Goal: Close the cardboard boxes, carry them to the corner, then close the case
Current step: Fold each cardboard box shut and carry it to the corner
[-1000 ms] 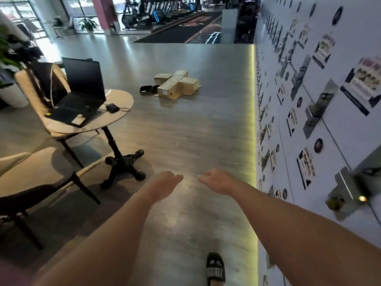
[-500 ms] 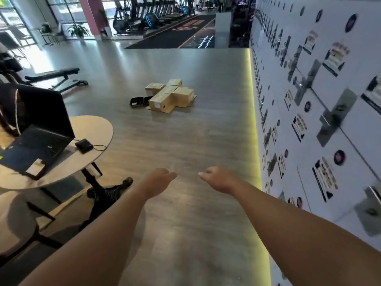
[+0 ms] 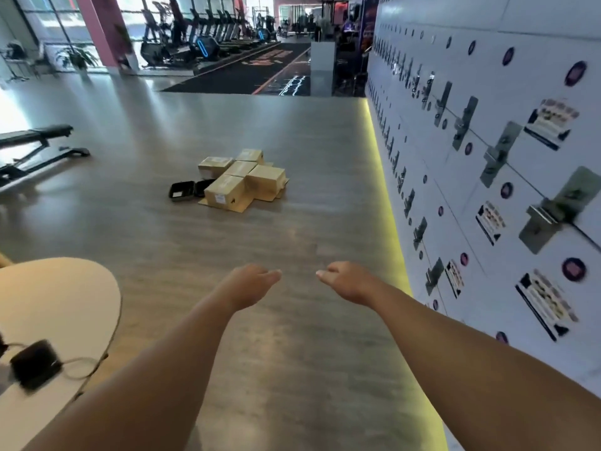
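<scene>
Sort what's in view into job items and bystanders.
Job: cardboard boxes; open black case; left hand and right hand, both holding nothing.
Bystanders: round table; black adapter; weight bench; locker wall.

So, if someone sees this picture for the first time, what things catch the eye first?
First come the two bare arms reaching forward, with the left hand and the right hand empty above the floor. Next is the cluster of cardboard boxes on the floor further ahead, with an open black case lying at its left side. On the right, a white wall of lockers runs into the distance.
</scene>
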`<state>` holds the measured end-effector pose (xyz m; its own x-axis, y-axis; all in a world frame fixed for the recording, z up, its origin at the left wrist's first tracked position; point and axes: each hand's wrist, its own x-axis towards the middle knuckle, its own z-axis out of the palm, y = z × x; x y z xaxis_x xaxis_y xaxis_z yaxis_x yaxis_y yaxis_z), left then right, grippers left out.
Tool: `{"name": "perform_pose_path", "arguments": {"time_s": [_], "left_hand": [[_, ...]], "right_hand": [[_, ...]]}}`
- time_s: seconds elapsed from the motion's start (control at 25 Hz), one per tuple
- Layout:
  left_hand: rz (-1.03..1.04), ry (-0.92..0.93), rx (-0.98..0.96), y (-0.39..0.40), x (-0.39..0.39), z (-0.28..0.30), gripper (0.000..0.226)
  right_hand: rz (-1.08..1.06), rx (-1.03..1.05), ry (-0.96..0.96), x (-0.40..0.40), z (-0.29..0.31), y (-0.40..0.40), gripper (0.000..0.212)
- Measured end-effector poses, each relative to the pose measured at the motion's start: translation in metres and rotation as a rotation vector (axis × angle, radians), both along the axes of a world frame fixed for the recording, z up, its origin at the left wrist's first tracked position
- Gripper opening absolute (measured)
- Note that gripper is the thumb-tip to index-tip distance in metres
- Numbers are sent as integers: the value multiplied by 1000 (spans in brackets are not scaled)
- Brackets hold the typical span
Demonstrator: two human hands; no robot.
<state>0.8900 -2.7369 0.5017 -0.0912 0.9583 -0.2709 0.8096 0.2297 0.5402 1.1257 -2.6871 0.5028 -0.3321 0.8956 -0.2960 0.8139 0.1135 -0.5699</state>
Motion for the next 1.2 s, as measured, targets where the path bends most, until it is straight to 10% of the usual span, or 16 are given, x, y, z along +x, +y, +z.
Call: {"name": "perform_pose_path", "arguments": {"time_s": [1.2], "left_hand": [[41,13,-106,884,-149,-12,56]], "right_hand": [[31,-52,-64,-150,-34,897,63]]}}
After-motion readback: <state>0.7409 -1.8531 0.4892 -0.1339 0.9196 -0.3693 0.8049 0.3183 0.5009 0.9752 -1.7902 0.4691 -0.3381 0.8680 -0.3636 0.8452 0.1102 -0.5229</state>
